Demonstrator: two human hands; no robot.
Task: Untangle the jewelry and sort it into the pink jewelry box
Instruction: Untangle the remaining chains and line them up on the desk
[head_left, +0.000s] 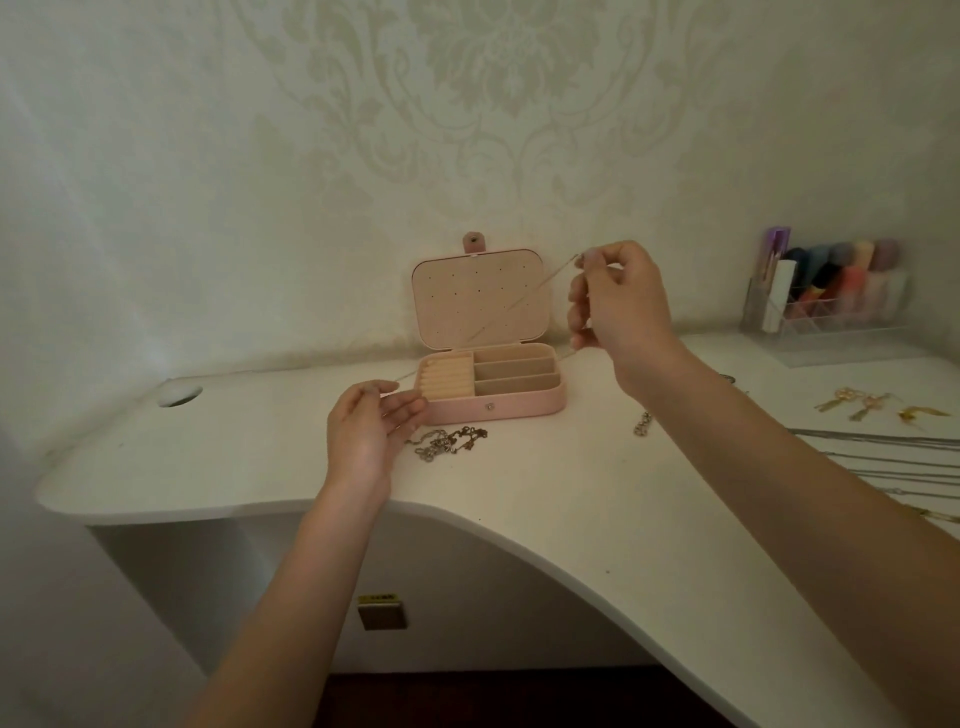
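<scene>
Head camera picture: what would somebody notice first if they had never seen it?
First the two hands in the middle, stretching a thin chain through the air: the right hand holds it high, the left hand pinches it low. Behind it sits the open pink jewelry box against the wall, its compartments looking empty. A tangled pile of chains lies on the white desk just in front of the box.

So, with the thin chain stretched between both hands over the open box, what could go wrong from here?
1. The thin chain is held taut between the left hand and right hand; a harder pull might snap it or tighten a knot.
2. It crosses in front of the raised lid of the pink jewelry box; it could catch the lid or drag the box.
3. The tangled pile lies by the left hand and may get swept off the desk.
</scene>
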